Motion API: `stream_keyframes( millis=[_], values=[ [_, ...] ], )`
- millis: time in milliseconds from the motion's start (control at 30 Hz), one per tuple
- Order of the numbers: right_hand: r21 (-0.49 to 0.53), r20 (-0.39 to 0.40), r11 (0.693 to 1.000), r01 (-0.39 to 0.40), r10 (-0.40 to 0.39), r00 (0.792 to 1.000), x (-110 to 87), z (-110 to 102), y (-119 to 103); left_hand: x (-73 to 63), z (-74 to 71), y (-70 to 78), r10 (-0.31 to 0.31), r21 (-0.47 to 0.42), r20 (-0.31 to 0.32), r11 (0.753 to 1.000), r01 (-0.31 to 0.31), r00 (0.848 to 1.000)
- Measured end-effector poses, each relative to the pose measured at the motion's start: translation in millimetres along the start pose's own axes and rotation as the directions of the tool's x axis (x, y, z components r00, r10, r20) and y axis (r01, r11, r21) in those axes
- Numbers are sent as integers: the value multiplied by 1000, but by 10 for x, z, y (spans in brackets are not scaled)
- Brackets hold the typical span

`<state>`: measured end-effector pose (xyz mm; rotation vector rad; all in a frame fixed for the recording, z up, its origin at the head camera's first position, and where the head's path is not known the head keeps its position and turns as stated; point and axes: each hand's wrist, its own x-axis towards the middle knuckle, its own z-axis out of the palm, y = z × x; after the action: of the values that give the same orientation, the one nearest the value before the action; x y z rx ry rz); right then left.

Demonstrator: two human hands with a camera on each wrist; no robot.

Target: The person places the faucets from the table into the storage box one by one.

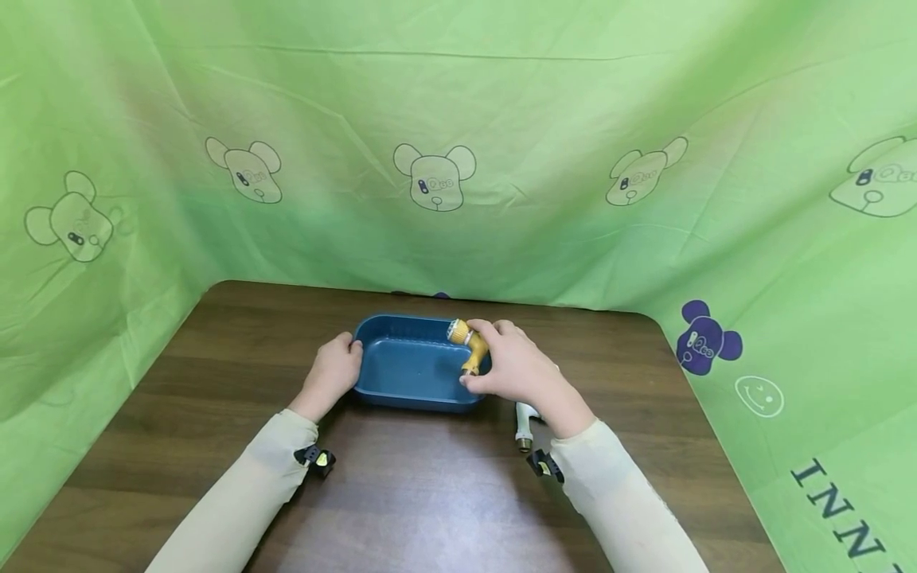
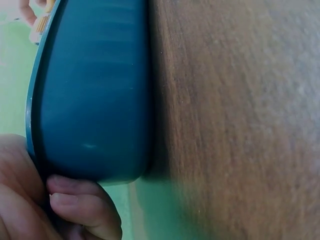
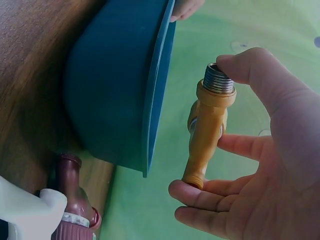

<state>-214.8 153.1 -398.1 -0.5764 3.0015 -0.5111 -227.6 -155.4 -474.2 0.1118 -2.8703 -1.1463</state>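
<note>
Currently, left hand (image 1: 337,364) grips the rim of a smooth blue, round-cornered plastic basin (image 1: 411,368). Right hand (image 1: 516,364) pinches a yellow, bent tubular fitting (image 3: 204,132) between threaded metal end and opposite tip, above the basin's right end. Nearby, on brown wood-grain table (image 1: 423,501): white tubular fitting (image 1: 524,424), dark-red ribbed fitting (image 3: 72,200).

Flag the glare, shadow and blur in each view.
Head view: pale glare on the near part of the table; left wrist view: a small glint on the outer wall of the blue tub, with the wood grain soft and blurred; right wrist view: dark shadow on the wood beside the tub, while the yellow tap looks fairly sharp.
</note>
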Motion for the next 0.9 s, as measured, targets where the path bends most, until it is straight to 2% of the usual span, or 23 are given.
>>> stream_keyframes(
  millis=[900],
  values=[
    [-9, 9, 999, 31, -31, 999, 76, 18, -190, -11, 24, 13, -18, 30, 19, 999, 17, 1000]
  ],
)
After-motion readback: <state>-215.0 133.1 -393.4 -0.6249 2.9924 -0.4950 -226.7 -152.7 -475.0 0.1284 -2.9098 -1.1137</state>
